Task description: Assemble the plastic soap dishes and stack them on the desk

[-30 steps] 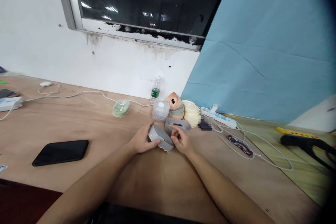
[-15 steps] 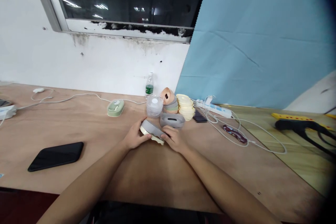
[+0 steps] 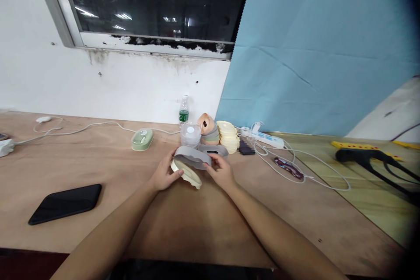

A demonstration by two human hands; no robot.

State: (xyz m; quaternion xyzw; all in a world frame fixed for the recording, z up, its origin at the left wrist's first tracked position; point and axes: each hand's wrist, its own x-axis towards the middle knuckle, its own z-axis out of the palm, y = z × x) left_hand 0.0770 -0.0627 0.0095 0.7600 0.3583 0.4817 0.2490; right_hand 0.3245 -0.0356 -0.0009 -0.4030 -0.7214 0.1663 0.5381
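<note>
My left hand [image 3: 164, 174] grips a cream oval plastic base [image 3: 187, 176] with a wavy edge, thumb on its near side. My right hand [image 3: 220, 170] is closed on the right end of a grey oval plastic shell [image 3: 193, 157], which is tilted above the base. A gap shows between the two pieces on the right; at the left end they come close by my left fingers, and I cannot tell whether they touch. Just behind sits another grey shell [image 3: 219, 151] with a slot, partly hidden. Further back are stacked clear round containers [image 3: 190, 134], peach shells [image 3: 206, 123] and stacked cream pieces [image 3: 228, 136].
A green oval box [image 3: 142, 140] and a black phone [image 3: 65, 204] lie to the left. By the wall stands a water bottle [image 3: 183, 113]. At right are a power strip [image 3: 267, 139], white cables and a patterned purple object [image 3: 288, 168].
The grey shell has lifted and tilted away from the cream base, opening a gap between them. My right hand has risen slightly with the shell. The camera view has shifted slightly.
</note>
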